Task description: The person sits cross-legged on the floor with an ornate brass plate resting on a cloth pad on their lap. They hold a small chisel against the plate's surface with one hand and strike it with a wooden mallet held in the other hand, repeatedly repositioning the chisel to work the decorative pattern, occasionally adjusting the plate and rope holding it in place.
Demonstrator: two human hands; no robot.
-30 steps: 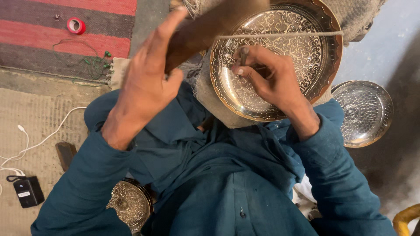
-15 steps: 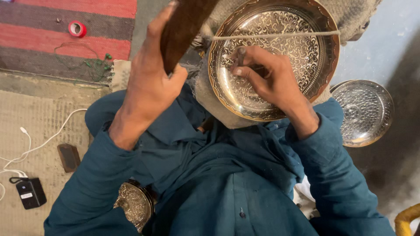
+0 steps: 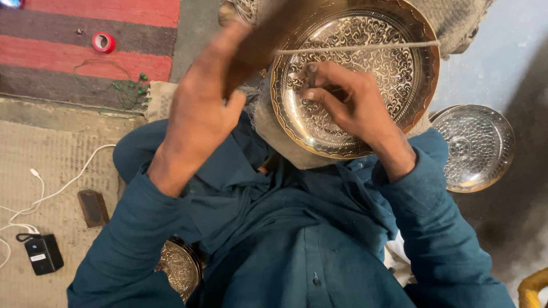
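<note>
Mallet (image 3: 268, 40) in left hand (image 3: 200, 114) motion-blurred, head cut by top edge, so its shape can't be made out; the punch (image 3: 311, 74) shows only as a short stub above the right hand's (image 3: 348, 108) fingers, tip hidden against the plate (image 3: 399, 68). Plate's top rim runs off frame, lower centre covered by the right hand; small plate (image 3: 180, 268) by the left elbow mostly hidden under the sleeve. Yellow object (image 3: 534, 288) at bottom right corner cut off, kind unclear; blue thing (image 3: 10, 3) at top left corner likewise.
</note>
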